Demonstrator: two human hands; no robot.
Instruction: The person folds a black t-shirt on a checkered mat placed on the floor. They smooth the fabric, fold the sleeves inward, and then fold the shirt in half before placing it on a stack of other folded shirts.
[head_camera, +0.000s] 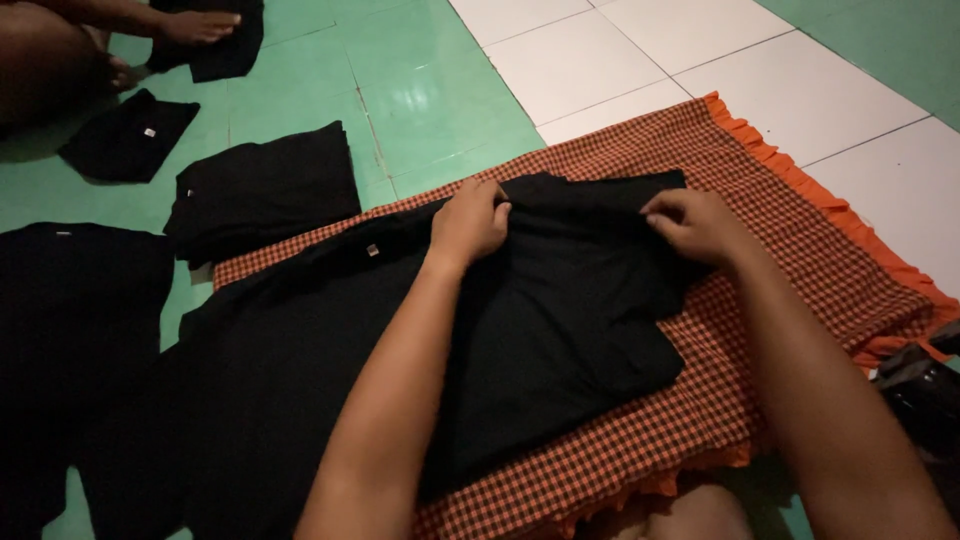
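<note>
A: Several black garments, far left, on green floor tiles (420, 90): flat black piece (70, 300) at the edge, small folded one (128, 135) above, thicker folded stack (262, 192) just right of that.

B: Up in the top left corner?

A: Another person's hand (197, 26), lying flat on one more folded black piece (225, 45). Apart from the two hands at work.

B: And in the middle?

A: Black shirt (560, 320), spread over an orange checked cloth (780, 250) with an orange frill. Small pale tag (372, 250) near the collar. Lower part trailing left, off the cloth, onto the tiles.

B: Left hand?

A: Left hand (468, 222) at the shirt's upper edge, fingers curled shut, pinching a fold of black fabric.

B: Further right?

A: Right hand (690, 222), near the same upper edge, fingers bent narrow, gripping the fabric at the fold. Hands near each other but not touching, a strip of shirt between.

B: Beyond that?

A: White tiles (700, 60) past the cloth. Dark object (925, 395) at the right edge, too dim to tell apart.
</note>
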